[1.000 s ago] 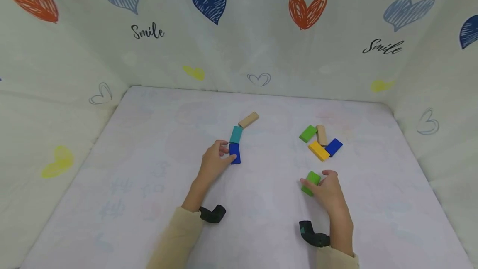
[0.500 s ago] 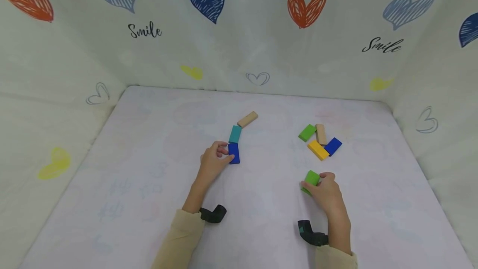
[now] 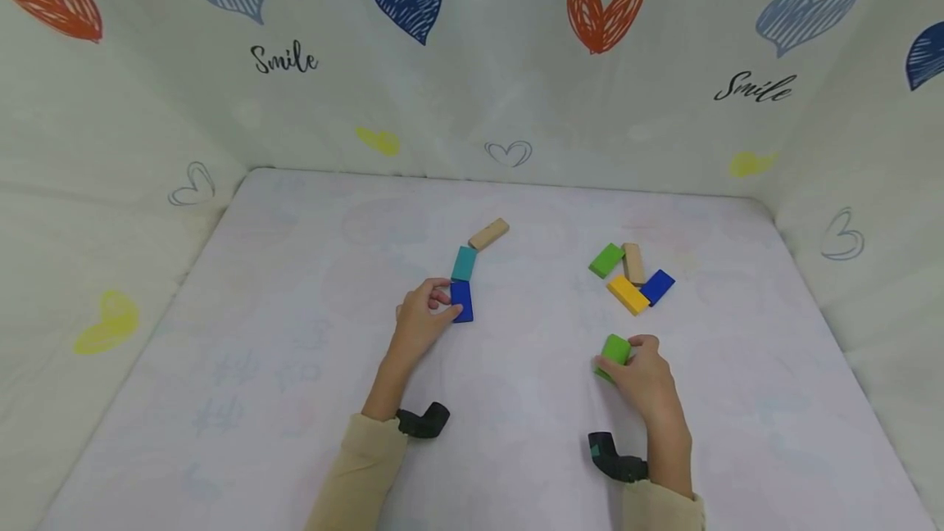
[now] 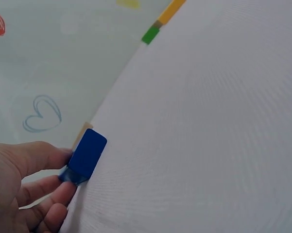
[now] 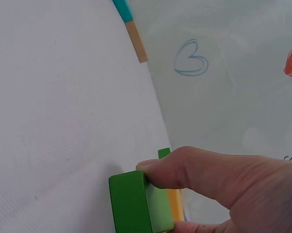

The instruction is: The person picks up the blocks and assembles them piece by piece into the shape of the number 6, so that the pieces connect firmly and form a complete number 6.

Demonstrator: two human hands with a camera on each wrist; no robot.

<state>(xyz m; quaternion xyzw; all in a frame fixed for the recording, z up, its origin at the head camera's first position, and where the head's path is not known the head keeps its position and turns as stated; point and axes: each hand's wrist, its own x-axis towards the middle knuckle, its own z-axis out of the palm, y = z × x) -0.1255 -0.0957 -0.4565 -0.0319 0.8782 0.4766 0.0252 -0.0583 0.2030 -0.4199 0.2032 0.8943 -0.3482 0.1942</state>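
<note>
In the head view my left hand (image 3: 424, 322) has its thumb and fingers at the left side of a dark blue block (image 3: 462, 302) on the table. The left wrist view shows that blue block (image 4: 88, 153) pinched between thumb and fingertips. A teal block (image 3: 464, 264) touches its far end, and a natural wood block (image 3: 489, 233) continues the row. My right hand (image 3: 647, 375) pinches a green block (image 3: 616, 349) between thumb and fingers. Up close in the right wrist view, the green block (image 5: 129, 203) has its faces plainly visible, and the fingertips are partly hidden.
Beyond the right hand lie another green block (image 3: 607, 260), a wood block (image 3: 633, 263), a yellow block (image 3: 628, 296) and a blue block (image 3: 658, 288), close together. The white table (image 3: 280, 269) meets a hanging cloth (image 3: 501, 88) printed with hearts at the back and sides.
The right hand's fingers have closed in on the green block, which is tilted slightly differently. The left hand and its row of blocks have stayed in place; the head view has shifted a little.
</note>
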